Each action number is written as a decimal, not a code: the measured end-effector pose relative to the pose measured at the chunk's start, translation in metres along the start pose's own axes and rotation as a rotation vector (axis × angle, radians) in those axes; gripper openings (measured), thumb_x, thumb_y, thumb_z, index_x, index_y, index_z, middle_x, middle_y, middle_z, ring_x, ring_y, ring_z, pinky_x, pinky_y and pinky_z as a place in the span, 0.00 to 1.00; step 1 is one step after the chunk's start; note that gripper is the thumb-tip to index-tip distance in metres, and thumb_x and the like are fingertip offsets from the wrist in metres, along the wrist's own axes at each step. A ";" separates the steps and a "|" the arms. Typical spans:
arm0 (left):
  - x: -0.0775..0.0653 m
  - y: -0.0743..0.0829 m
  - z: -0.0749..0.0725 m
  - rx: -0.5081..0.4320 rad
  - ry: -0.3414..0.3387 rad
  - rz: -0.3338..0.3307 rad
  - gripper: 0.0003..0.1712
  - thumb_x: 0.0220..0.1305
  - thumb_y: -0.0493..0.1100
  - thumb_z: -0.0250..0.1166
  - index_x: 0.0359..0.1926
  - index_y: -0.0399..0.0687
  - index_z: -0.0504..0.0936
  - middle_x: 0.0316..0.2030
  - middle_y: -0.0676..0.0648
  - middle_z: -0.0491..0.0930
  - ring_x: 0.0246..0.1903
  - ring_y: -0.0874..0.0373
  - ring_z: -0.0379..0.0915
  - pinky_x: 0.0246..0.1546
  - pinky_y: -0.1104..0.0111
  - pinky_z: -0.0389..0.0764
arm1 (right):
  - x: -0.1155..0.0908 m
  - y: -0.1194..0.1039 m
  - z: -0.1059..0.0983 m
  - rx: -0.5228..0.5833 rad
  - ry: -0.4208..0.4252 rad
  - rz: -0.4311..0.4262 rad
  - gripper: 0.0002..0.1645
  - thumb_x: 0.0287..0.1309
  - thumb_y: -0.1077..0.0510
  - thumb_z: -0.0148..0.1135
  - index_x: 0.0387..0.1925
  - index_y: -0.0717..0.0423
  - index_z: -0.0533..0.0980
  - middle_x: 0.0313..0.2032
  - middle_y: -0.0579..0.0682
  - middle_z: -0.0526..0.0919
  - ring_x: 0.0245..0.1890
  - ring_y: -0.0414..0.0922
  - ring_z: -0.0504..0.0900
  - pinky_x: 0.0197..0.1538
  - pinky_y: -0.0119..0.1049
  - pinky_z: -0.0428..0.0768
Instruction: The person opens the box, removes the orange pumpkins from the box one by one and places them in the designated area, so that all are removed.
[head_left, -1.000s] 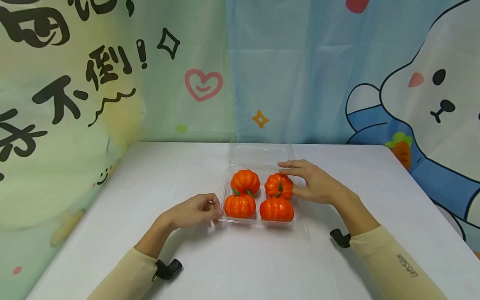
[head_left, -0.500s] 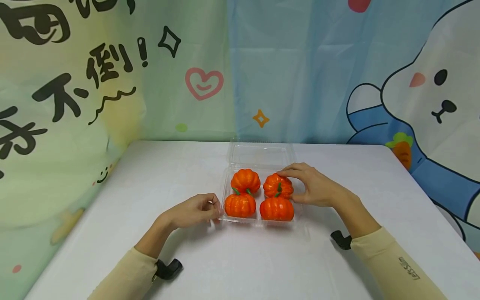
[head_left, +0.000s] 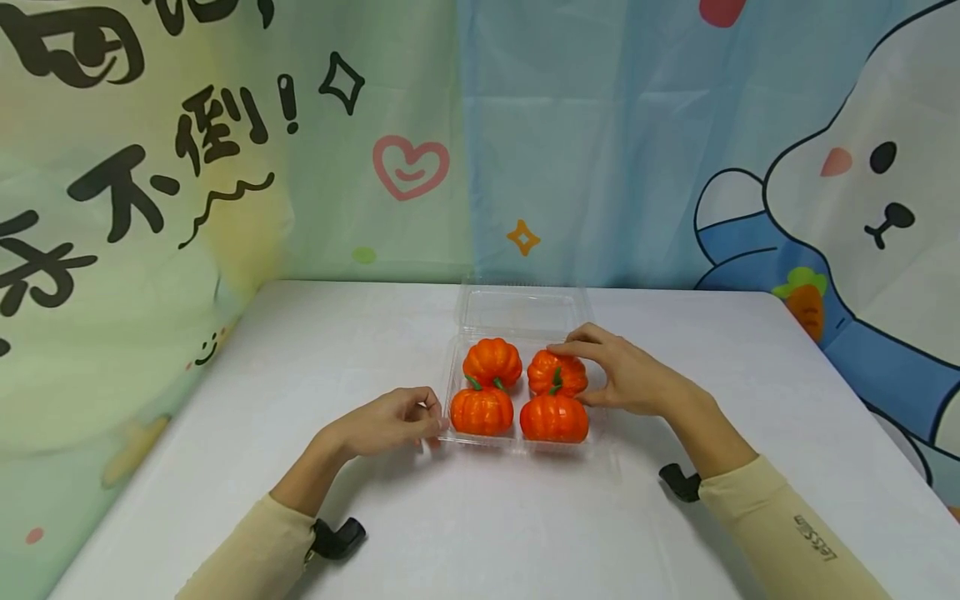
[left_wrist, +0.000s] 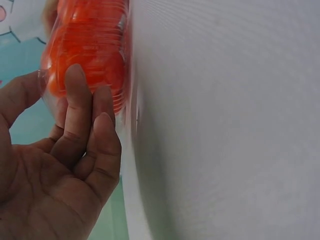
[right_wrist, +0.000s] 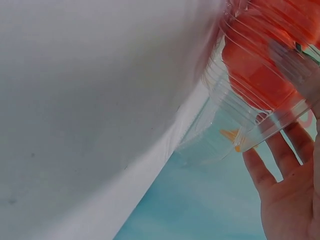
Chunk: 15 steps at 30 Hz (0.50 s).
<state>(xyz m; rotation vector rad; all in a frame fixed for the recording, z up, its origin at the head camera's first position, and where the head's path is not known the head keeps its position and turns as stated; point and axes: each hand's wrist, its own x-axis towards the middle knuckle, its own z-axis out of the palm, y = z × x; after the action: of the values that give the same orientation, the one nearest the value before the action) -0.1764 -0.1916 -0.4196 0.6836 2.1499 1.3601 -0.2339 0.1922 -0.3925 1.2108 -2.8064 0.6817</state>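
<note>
Head view — left hand (head_left: 392,423) pinching a clear box (head_left: 517,446) by its edge, right hand (head_left: 630,372) clasping the back-right pumpkin (head_left: 545,372).

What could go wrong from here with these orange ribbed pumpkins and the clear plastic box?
The right hand, on the glossy orange far-right pumpkin, might nudge the glossy orange near-right pumpkin, since they sit close together.
The clear plastic box could shift or flex if the left hand, pinching its edge, pulls.

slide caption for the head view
Four orange pumpkins in an open clear container: left hand pinching its near corner, right hand holding the rear right pumpkin.
</note>
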 end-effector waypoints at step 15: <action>0.001 -0.001 0.000 0.002 -0.005 0.020 0.06 0.74 0.38 0.58 0.42 0.37 0.74 0.34 0.47 0.84 0.39 0.50 0.83 0.38 0.66 0.82 | 0.002 0.000 0.001 0.059 0.076 -0.071 0.40 0.47 0.65 0.82 0.63 0.51 0.76 0.61 0.56 0.71 0.61 0.55 0.74 0.60 0.54 0.80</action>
<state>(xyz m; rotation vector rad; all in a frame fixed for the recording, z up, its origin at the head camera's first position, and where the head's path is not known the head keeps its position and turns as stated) -0.1769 -0.1915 -0.4204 0.7101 2.1465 1.3649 -0.2354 0.1905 -0.3930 1.2587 -2.6857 0.7942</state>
